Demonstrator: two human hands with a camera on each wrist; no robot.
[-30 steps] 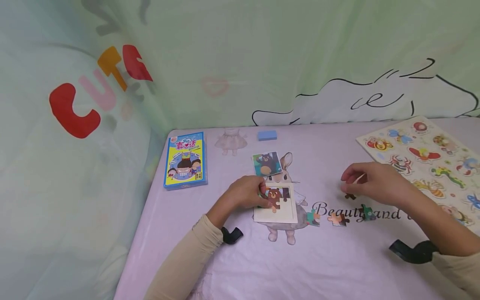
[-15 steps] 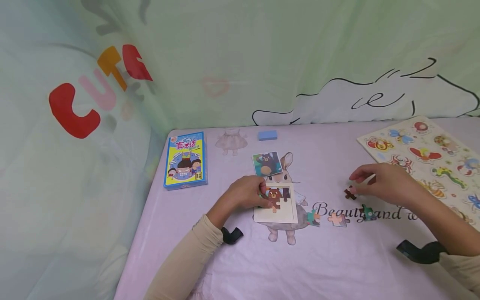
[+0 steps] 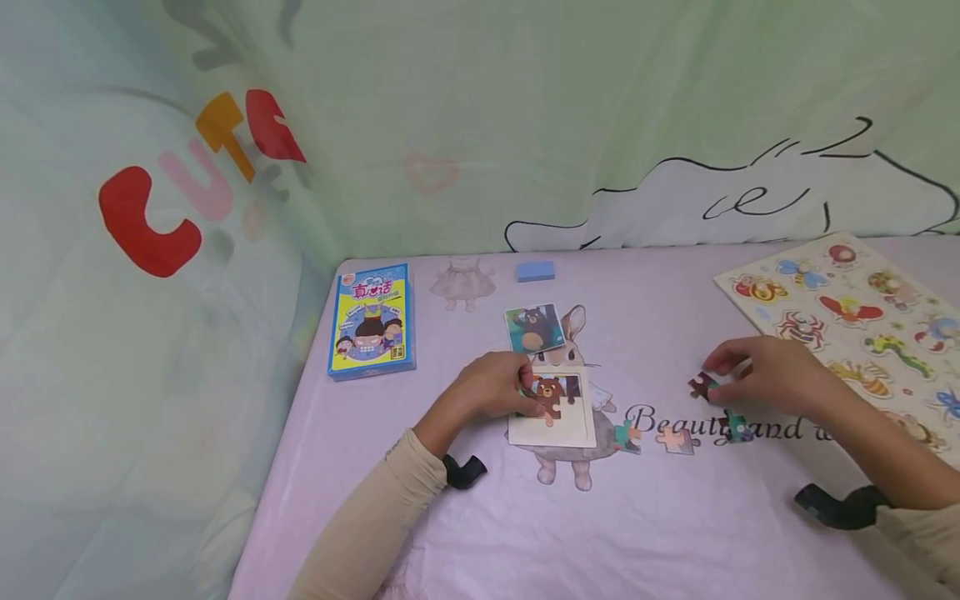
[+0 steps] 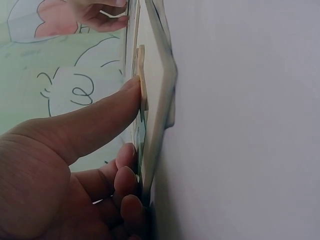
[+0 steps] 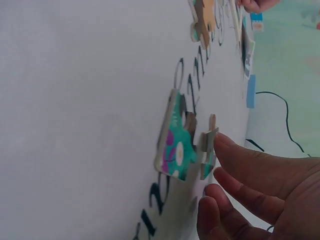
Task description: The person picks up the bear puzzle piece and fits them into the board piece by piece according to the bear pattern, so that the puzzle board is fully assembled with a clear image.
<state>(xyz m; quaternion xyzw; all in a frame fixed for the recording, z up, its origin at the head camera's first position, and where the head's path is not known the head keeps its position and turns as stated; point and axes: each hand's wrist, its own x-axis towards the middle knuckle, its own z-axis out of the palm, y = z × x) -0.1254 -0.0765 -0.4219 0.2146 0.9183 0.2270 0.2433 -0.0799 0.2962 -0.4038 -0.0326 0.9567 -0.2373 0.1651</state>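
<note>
In the head view, a cream puzzle tray (image 3: 570, 435) lies on the table, partly filled with pieces showing a brown bear (image 3: 551, 388). My left hand (image 3: 491, 385) covers its left side; the thumb presses a piece and the other fingertips touch the tray's edge area. To the right, my right hand (image 3: 776, 377) pinches a small brown and green puzzle piece (image 3: 702, 385) just above the cloth. The right wrist view shows this held piece (image 5: 209, 150) tilted on edge, beside a green and purple puzzle piece (image 5: 176, 145) on the cloth.
Two more loose pieces, one green (image 3: 627, 436) and one peach (image 3: 677, 439), lie right of the tray. A bear picture card (image 3: 534, 327) touches its far side. Farther off are a blue block (image 3: 535, 272), a blue-yellow box (image 3: 371, 323) and an insect board (image 3: 847, 312).
The right hand has shifted slightly right and lowered; the brown piece has turned between its fingers and shows more of its face. The left hand has stayed on the tray.
</note>
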